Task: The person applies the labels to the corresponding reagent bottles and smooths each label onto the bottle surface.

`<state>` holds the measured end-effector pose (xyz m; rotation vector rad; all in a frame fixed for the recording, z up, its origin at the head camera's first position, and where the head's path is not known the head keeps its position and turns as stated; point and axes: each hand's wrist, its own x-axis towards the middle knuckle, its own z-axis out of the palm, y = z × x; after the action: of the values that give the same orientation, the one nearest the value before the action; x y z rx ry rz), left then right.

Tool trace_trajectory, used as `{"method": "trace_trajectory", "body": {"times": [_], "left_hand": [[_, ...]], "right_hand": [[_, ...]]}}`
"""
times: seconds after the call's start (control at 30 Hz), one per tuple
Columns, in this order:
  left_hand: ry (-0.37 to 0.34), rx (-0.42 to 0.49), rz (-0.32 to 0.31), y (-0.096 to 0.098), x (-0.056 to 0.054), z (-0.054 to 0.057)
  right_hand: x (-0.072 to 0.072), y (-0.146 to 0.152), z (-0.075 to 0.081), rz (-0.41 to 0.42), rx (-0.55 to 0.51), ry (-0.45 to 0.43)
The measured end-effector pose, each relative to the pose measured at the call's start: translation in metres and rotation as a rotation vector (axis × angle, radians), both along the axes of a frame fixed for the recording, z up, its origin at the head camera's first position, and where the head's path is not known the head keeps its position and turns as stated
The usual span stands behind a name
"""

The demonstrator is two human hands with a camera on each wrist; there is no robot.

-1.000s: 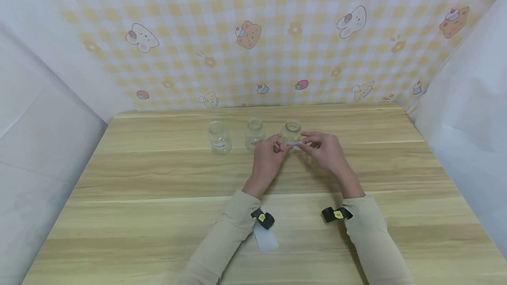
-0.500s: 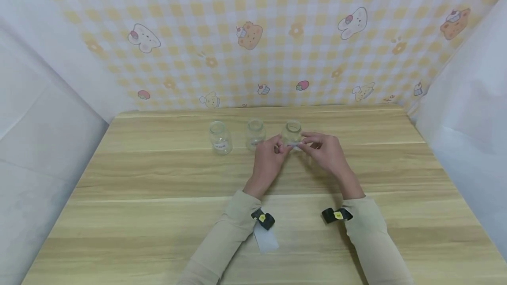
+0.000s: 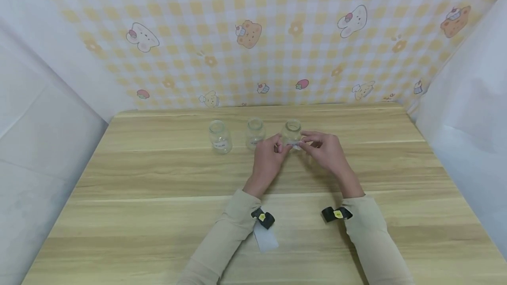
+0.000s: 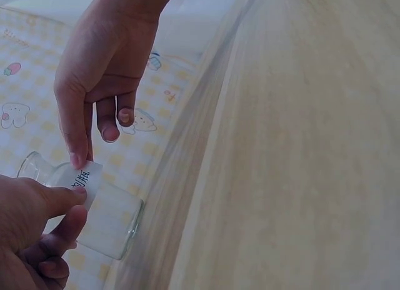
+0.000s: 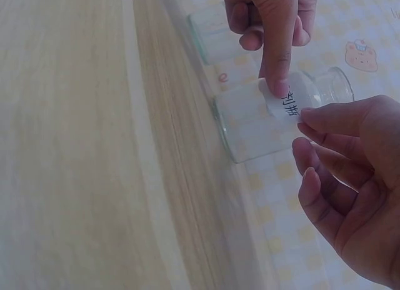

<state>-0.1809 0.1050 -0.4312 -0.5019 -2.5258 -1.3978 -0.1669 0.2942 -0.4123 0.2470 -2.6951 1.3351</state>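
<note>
A clear glass jar (image 3: 292, 132) stands upright at the right end of a row of three. On its front is a white label (image 5: 289, 106) with handwritten black characters. My left hand (image 3: 267, 161) presses one end of this label with the thumb; its other fingers are curled at the jar's side. At the opposite end, my right hand (image 3: 327, 151) has its thumb and index fingertips on the label's edge, the remaining fingers loosely bent. In the left wrist view both thumbs meet the label (image 4: 91, 175) close to each other, covering part of the writing.
The middle jar (image 3: 255, 132) stands just left of my left hand, and another labelled jar (image 3: 219, 135) is farther left. A white paper piece (image 3: 266, 239) lies partly under my left sleeve. A yellow checked cloth (image 3: 222, 74) hangs behind the wooden table (image 3: 138, 214).
</note>
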Motion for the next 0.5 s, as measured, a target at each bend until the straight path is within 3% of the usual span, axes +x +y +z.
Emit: {"method": "trace_trajectory", "body": {"times": [0.5], "left_hand": [[0.026,0.021,0.002,0.0006,-0.0002,-0.0028]], "right_hand": [[-0.0001,-0.0011,-0.0005,-0.017,-0.03,-0.02]]}}
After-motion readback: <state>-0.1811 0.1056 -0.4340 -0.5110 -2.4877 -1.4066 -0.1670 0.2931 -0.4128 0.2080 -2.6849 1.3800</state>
